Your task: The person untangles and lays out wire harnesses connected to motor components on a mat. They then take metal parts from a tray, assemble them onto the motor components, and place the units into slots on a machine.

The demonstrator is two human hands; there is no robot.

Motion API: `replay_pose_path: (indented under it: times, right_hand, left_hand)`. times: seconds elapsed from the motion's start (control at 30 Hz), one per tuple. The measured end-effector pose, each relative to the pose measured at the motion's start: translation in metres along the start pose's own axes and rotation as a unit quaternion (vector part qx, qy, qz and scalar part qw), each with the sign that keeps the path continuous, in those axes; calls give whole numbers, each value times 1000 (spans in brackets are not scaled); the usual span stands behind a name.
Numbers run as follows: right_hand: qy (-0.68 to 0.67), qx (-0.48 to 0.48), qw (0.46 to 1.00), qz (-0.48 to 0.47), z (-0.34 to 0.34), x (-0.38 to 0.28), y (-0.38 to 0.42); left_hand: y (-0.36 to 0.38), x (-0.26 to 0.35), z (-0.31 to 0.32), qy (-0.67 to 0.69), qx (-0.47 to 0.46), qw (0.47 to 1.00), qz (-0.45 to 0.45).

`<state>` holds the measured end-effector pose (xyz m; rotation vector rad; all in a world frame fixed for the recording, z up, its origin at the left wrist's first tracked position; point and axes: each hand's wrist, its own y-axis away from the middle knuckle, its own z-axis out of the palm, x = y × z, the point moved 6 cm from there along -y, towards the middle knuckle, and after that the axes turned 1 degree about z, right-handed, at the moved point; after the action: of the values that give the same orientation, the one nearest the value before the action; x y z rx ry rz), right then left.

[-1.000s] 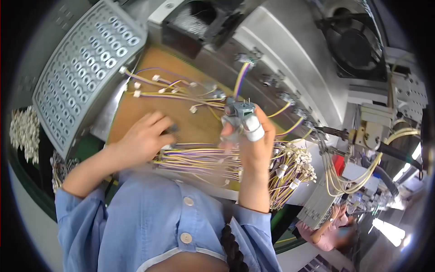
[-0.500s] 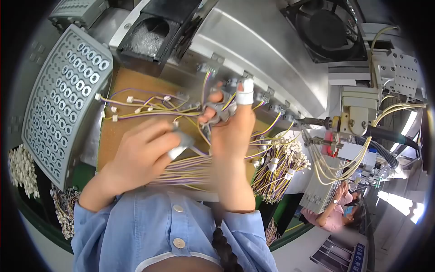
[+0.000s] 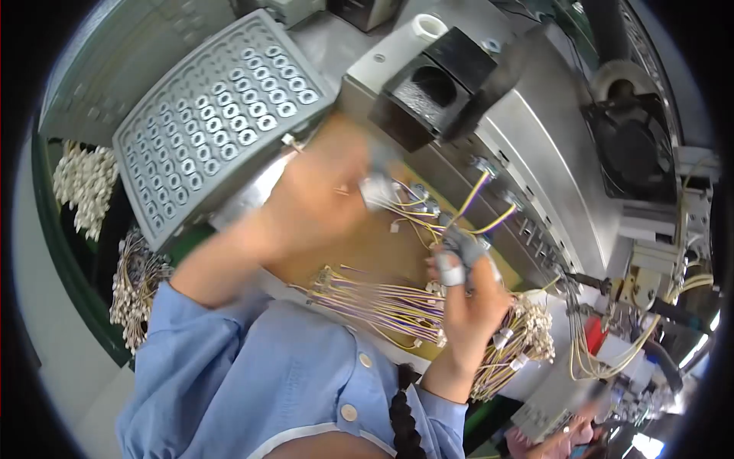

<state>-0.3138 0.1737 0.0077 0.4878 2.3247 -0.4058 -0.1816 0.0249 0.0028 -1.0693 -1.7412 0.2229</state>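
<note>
My left hand, smeared by motion, reaches over the brown board toward the metal fixture. Grey and white coverings show on its fingertips, beside thin yellow wires; I cannot tell whether it grips them. My right hand is closed, thumb against fingers, with white tape on the thumb and grey finger covers. Yellow-and-purple wires run from its fingertips up to small connectors on the fixture. A row of cut wires lies on the board between my hands and my body.
A grey tray of ring-shaped metal parts stands at the left. Bundles of white-ended wires hang at the far left and lie beside my right wrist. A black box and a fan sit behind. Another person is at lower right.
The view has turned, shifting the tray and fixture rightward. My left hand has moved up toward the fixture; my right hand has come lower, nearer the wire bundle. Fewer wires show across the board's left side.
</note>
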Motion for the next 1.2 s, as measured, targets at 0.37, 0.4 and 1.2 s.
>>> replay_pose_path:
  times: [0.37, 0.4, 1.2]
  right_hand:
    - [-255, -7, 966, 50, -14, 23, 5]
    - [-252, -8, 966, 60, -15, 21, 6]
    - [-248, -258, 927, 113, -3, 13, 10]
  left_hand:
    - [-35, -278, -76, -472, -88, 852, -211]
    - [-37, -267, -82, -415, -33, 892, -176]
    - [28, 48, 35, 224, -189, 956, -22]
